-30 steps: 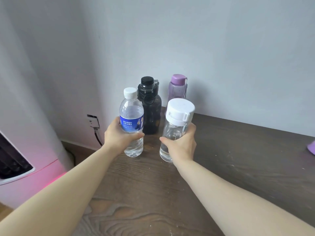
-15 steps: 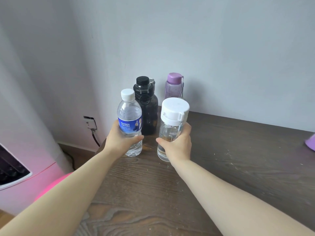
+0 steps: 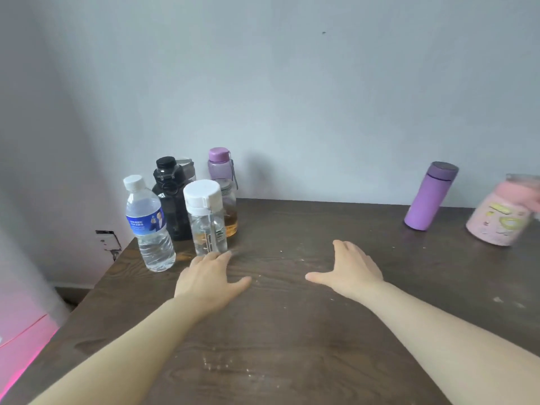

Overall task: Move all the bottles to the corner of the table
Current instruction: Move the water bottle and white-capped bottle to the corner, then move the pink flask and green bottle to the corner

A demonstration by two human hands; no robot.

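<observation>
Several bottles stand grouped at the far left corner of the dark wooden table: a clear water bottle with a blue label, a clear bottle with a white cap, a black bottle, a purple-capped bottle and a jar with amber liquid. My left hand hovers open just in front of the white-capped bottle, fingertips close to its base. My right hand is open over the middle of the table, holding nothing. A purple flask and a pink bottle stand at the far right.
A grey wall runs behind the table. The table's left edge drops to the floor, where a wall socket and a white and pink appliance sit.
Both hands have let go of the water bottle and the white-capped bottle, which now stand in the corner. The hands have drawn back and opened, and the view has swung right.
</observation>
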